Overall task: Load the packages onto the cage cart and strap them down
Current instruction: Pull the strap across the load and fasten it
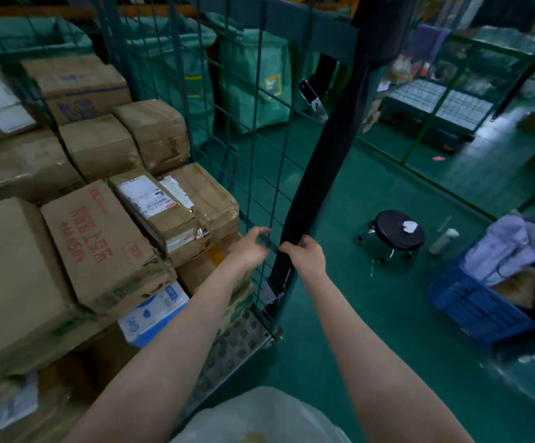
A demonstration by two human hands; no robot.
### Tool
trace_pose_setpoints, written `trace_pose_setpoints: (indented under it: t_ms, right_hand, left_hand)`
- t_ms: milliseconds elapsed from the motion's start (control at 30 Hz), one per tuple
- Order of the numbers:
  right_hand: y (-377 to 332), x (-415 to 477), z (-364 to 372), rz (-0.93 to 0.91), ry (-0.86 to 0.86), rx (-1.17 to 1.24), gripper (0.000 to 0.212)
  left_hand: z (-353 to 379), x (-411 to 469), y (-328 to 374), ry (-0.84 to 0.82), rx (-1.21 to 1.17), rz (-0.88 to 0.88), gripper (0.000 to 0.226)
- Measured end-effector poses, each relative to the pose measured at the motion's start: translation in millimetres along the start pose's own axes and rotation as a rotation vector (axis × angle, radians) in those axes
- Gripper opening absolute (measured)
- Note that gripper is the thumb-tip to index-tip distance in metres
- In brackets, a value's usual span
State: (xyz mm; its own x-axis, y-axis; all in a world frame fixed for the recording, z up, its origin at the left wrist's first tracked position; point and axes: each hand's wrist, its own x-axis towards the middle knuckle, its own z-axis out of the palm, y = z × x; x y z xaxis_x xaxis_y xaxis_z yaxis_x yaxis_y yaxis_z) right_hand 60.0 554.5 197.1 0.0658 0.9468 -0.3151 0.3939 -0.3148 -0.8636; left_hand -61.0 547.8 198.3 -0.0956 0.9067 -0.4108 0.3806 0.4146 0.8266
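Note:
Several brown cardboard packages (100, 238) are stacked on the cage cart's metal floor (237, 340). The cart's green wire side panel (228, 129) stands upright to their right. A wide black strap (330, 161) hangs down along the panel's outer edge to a buckle near the floor. My right hand (304, 254) grips this strap at about mid height. My left hand (250, 247) pinches a thin part of the strap by the wire panel, just left of the right hand. A second strap end with a metal buckle (312, 95) dangles higher up.
Green mesh sacks (250, 75) stand behind the panel. On the green floor to the right are a black wheeled stool (398, 233), a white bottle (442, 241) and a blue crate (480, 308) with cloth bags. More cages stand at the back right.

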Motion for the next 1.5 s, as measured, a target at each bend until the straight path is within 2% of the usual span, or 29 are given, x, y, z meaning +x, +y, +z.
trace_pose_setpoints:
  t_ms: [100, 200, 267, 400, 500, 567, 633, 733, 800, 933, 1000, 1067, 1167, 1233, 1333, 1433, 1500]
  right_hand:
    - [-3.3, 9.1, -5.8, -0.016, -0.109, -0.004, 0.008]
    - [-8.1, 8.8, -3.8, -0.012, -0.298, 0.035, 0.007]
    - [-12.2, 4.3, -2.1, -0.040, -0.419, 0.031, 0.020]
    - [-16.5, -2.0, -1.3, -0.075, -0.608, 0.059, 0.018]
    - [-13.4, -6.5, 2.0, -0.050, -0.772, 0.079, 0.030]
    - [-9.0, -13.4, 6.4, -0.049, -0.857, 0.121, 0.024]
    - [1.7, -18.4, 7.8, -0.005, -0.961, 0.237, 0.014]
    - [26.1, -24.2, 7.1, 0.192, -1.163, 0.513, 0.032]
    - [42.7, -28.5, 10.9, 0.243, -1.170, 0.423, 0.045]
    - [63.3, -57.2, 28.1, 0.139, -1.181, -0.096, 0.070]
    - [68.9, -73.6, 39.6, 0.075, -1.166, -0.261, 0.075]
    - [70.7, -92.9, 53.1, -0.002, -1.126, -0.341, 0.081]
    - [68.0, -116.1, 69.3, -0.049, -1.074, -0.326, 0.087]
    - [66.5, -131.8, 81.2, -0.060, -1.060, -0.279, 0.082]
    - [71.6, -164.3, 100.6, -0.058, -1.029, -0.244, 0.063]
    - [82.9, -203.4, 117.5, -0.009, -0.996, -0.274, 0.043]
    - [87.8, -229.5, 128.5, 0.013, -0.969, -0.158, 0.032]
  left_hand:
    - [9.6, -5.4, -17.7, 0.042, 0.006, -0.027, 0.064]
    - [17.9, -13.9, -33.5, 0.058, -0.023, -0.067, 0.082]
    - [22.8, -20.1, -38.6, 0.129, -0.070, -0.088, 0.087]
    - [33.7, -38.7, -43.7, 0.232, -0.157, -0.160, 0.071]
    - [44.9, -54.2, -59.6, 0.346, -0.237, -0.200, 0.046]
    - [48.4, -67.2, -72.5, 0.457, -0.259, -0.235, 0.036]
    - [46.9, -80.2, -79.7, 0.485, -0.245, -0.265, 0.029]
    - [38.6, -97.6, -87.6, 0.513, -0.206, -0.356, 0.011]
    - [32.4, -107.5, -92.3, 0.544, -0.193, -0.405, 0.020]
    - [22.6, -127.7, -98.6, 0.565, -0.212, -0.388, 0.024]
    - [16.2, -138.4, -98.6, 0.587, -0.191, -0.369, 0.021]
    - [6.5, -154.3, -99.3, 0.600, -0.179, -0.340, 0.018]
    - [-7.7, -179.4, -98.4, 0.579, -0.152, -0.288, 0.016]
    - [-15.4, -197.7, -98.1, 0.559, -0.091, -0.256, 0.008]
    - [-25.0, -223.9, -103.1, 0.522, 0.010, -0.193, 0.004]
    - [-32.6, -245.7, -111.7, 0.473, 0.023, -0.153, 0.013]
    - [-35.6, -260.1, -123.6, 0.435, 0.015, -0.135, 0.020]
